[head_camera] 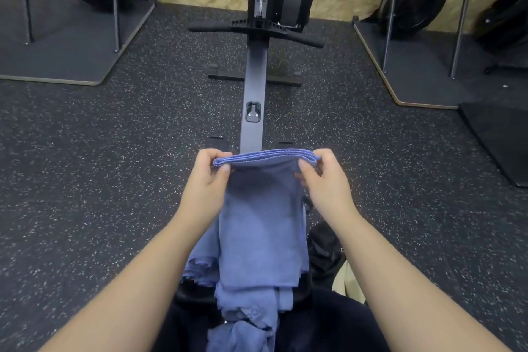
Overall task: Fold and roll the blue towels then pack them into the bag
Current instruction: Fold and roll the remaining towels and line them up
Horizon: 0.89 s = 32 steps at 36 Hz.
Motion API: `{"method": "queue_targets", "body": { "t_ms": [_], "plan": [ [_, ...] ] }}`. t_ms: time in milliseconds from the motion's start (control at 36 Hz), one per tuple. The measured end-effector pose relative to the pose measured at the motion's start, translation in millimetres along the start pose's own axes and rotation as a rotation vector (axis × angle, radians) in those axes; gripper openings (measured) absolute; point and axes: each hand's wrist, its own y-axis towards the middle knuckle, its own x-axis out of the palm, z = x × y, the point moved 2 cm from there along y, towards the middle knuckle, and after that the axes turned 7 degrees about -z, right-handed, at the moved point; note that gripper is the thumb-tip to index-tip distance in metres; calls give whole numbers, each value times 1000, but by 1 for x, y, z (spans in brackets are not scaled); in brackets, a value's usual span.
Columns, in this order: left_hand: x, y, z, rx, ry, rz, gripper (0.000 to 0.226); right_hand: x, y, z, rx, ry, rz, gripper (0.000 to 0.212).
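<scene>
Towel, blue, folded in layers, hangs pinched between both hands.

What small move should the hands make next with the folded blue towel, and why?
Probably lay it down flat and start rolling from the top edge. The left hand and right hand pinch the top corners of the folded towel, layers aligned; it hangs over other blue towels, still unrolled.

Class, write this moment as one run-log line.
stage: folding | left hand: pinches folded towel's top corner | right hand: pinches other corner | more blue towels: on lap | rolled: not yet
</scene>
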Motion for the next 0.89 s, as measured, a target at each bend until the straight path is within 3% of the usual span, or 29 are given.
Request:
{"method": "queue_targets", "body": {
  "t_ms": [278, 500, 556, 667, 889],
  "plan": [
    [26, 26, -45, -115, 123, -16, 17, 21, 39, 47, 135, -64, 11, 7],
    [34, 47, -66, -107, 232, -107, 52, 33, 58, 65, 158, -51, 5, 8],
    [35, 52, -74, -91, 253, -141, 62, 36, 62, 67, 154, -60, -18, 4],
    [34, 51, -75, -39, 278, -222, 73, 36, 59, 64, 136, -104, -64, 26],
    [34, -15, -71, 174, 639, -427, 78, 35, 3, 73, -10, -268, -233, 39]
  ]
}}
